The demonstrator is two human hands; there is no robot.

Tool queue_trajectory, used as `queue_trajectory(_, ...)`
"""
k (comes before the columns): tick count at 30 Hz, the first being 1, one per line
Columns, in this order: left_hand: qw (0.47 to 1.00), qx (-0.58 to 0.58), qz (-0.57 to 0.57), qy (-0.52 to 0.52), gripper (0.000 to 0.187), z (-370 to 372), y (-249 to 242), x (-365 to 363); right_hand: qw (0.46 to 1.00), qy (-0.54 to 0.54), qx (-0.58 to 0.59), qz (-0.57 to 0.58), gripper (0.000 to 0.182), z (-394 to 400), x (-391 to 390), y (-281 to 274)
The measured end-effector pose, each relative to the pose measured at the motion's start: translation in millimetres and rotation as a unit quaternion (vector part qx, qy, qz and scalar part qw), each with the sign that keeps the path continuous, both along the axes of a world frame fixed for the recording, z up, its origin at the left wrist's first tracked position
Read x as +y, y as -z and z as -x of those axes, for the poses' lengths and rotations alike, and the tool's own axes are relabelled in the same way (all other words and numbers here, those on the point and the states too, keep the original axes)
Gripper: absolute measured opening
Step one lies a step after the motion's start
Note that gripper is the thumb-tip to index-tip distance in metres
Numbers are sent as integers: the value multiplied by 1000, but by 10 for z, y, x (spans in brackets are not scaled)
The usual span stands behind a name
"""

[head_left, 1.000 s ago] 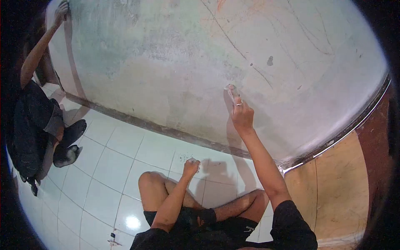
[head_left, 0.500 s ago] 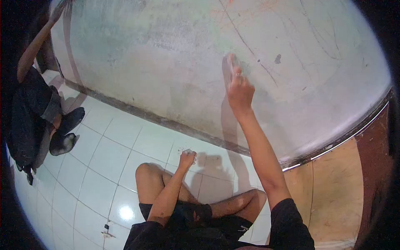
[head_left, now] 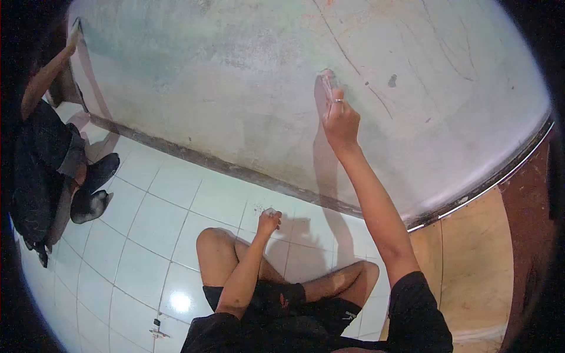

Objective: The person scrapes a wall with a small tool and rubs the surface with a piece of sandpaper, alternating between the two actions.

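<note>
My right hand (head_left: 341, 120), with a ring on one finger, is raised against the pale, stained wall (head_left: 253, 106). Its fingers are closed round a thin, pale thing whose tip meets the wall; I cannot make out what it is. Low over the white tiled floor (head_left: 147, 217), in front of my crossed legs, is my left hand (head_left: 270, 222). Its fingers are curled in, with something whitish at the top that is too small to name. Dark crumbs lie on the tiles beside it.
At the left another person in dark clothes (head_left: 44, 170) sits by the wall, one hand raised to its edge. A wooden board (head_left: 474, 265) lies at the right. A small dark and pale item (head_left: 157, 329) is on the floor at lower left.
My left hand has shifted slightly right in view. My right hand is at nearly the same place on the wall. The other person's raised hand is lower.
</note>
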State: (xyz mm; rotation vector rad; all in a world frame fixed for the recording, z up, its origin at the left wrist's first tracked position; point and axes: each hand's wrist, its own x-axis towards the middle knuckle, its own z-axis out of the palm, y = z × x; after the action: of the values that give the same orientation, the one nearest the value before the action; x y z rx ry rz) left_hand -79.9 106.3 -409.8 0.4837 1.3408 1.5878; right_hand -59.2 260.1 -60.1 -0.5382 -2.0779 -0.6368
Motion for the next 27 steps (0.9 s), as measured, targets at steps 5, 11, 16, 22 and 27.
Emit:
queue_trajectory(5, 999, -22, -39, -27, 19, 252, -120, -56, 999, -8, -39, -8, 25, -253, 85, 342)
queue_trajectory(11, 975, -114, -140, -127, 18, 618, -1189, -850, 996, -5, -68, -53, 31, 95, 30, -152)
queue_trajectory(16, 941, -102, -197, -255, 20, 861, -1332, -1478, 998, -5, -59, -9, 27, -238, 93, 267)
queue_trajectory(22, 846, -306, -368, -235, 28, 735, -1112, -1945, 998, -3, -48, -32, 24, 79, -94, -142)
queue_trajectory(27, 785, -412, -392, -245, 38, 620, -1101, -2004, 999, 17, -30, 6, 30, -39, -54, 78)
